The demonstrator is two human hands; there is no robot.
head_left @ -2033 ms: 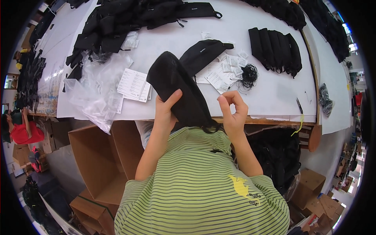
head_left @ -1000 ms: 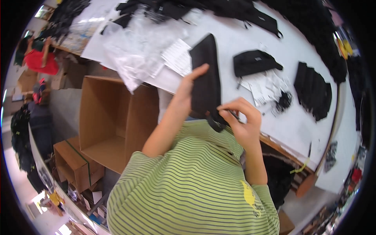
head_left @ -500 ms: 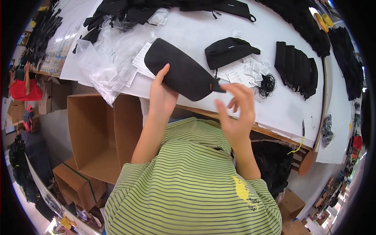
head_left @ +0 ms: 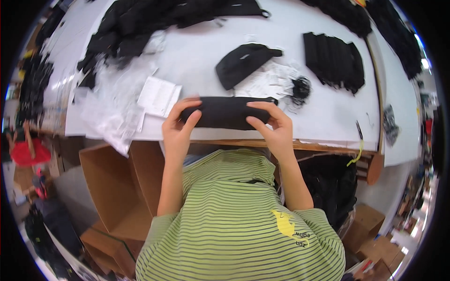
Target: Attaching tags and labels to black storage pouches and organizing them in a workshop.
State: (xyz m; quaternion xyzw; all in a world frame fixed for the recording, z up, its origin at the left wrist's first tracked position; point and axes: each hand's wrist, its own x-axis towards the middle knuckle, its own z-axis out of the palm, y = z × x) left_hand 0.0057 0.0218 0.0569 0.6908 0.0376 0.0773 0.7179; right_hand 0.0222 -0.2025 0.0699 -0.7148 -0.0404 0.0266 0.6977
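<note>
My left hand point(head_left: 179, 130) and my right hand point(head_left: 277, 131) grip the two ends of a black fabric pouch point(head_left: 224, 113), thumbs on the near side and fingers over the far side. It lies level between them above the near edge of the table, looking narrow from here. A second black pouch point(head_left: 246, 64) with a small pale mark rests beyond it. Beside that one are white paper tags point(head_left: 269, 80) and a tangle of thin black cords point(head_left: 301, 89). A stack of white printed cards point(head_left: 158, 96) lies left of my left hand.
Clear plastic bags point(head_left: 110, 105) hang over the table's front edge at left. Black pouches are piled along the back point(head_left: 140, 23), with a neat row point(head_left: 333, 63) at right. Below the table stand an open cardboard box point(head_left: 115, 187) and a black bag point(head_left: 326, 187). A red-clad person point(head_left: 30, 150) is far left.
My right hand has moved from beside the pouch onto its right end. The pouch has turned from slanted to level and now shows a narrower side. The whole view has shifted slightly.
</note>
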